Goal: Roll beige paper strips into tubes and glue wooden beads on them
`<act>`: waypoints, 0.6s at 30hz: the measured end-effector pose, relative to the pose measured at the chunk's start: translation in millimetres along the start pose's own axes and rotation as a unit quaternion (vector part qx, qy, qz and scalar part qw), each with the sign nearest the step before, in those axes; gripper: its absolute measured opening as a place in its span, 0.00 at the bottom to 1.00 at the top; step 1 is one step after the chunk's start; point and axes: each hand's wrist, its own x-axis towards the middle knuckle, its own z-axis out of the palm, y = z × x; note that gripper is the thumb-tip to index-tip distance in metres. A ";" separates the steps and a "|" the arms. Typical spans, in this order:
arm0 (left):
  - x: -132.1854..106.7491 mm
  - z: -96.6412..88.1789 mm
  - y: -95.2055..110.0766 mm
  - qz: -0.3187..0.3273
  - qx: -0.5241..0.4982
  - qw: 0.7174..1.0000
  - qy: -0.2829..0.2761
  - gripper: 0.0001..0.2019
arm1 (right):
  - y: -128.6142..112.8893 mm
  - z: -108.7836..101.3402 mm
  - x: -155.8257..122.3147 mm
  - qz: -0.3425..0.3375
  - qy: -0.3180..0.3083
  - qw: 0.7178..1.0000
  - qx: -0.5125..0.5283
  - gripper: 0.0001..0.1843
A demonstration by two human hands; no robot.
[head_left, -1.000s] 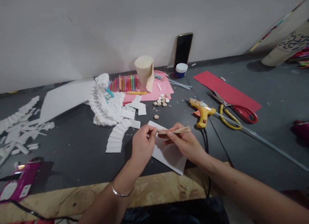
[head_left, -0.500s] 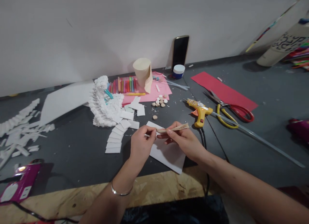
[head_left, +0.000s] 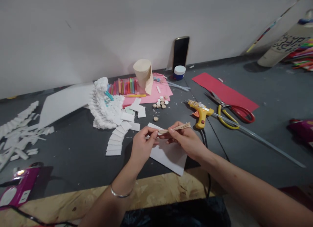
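I find the left hand (head_left: 142,145) pinching one end of a layered beige strip (head_left: 184,126) at frame centre; the right hand (head_left: 187,140) clasps its other part, thumb closed down. A white sheet (head_left: 168,155) lies below. Left of centre, overlapping white cards (head_left: 114,143) form a curved row, apparently laid out already. The strip is not yet set down; I cannot tell how much work is left.

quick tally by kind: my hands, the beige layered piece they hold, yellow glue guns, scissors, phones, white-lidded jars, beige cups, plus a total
Left hand and right hand: 2
Beige layered piece: 1
Yellow glue gun: 1
Scissors: 1
Phone: 1
White-lidded jar: 1
Beige cup: 1
Total: 8
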 end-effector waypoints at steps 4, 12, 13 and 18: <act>4.8 -3.1 0.8 -0.068 -0.095 0.992 -0.051 0.18 | -1.8 -1.9 -0.8 -0.005 -0.013 1.000 -0.004 0.17; 1.3 -0.2 1.1 -0.036 -0.036 0.999 0.001 0.15 | -2.4 -0.5 -1.2 -0.018 -0.008 1.000 -0.022 0.18; -0.4 1.4 1.9 -0.019 -0.011 1.000 0.020 0.14 | -2.0 -0.1 -1.1 -0.021 -0.005 0.999 -0.030 0.18; -6.8 6.4 3.0 0.048 0.053 0.997 0.043 0.11 | 1.6 -0.9 0.8 -0.047 0.024 0.997 -0.065 0.17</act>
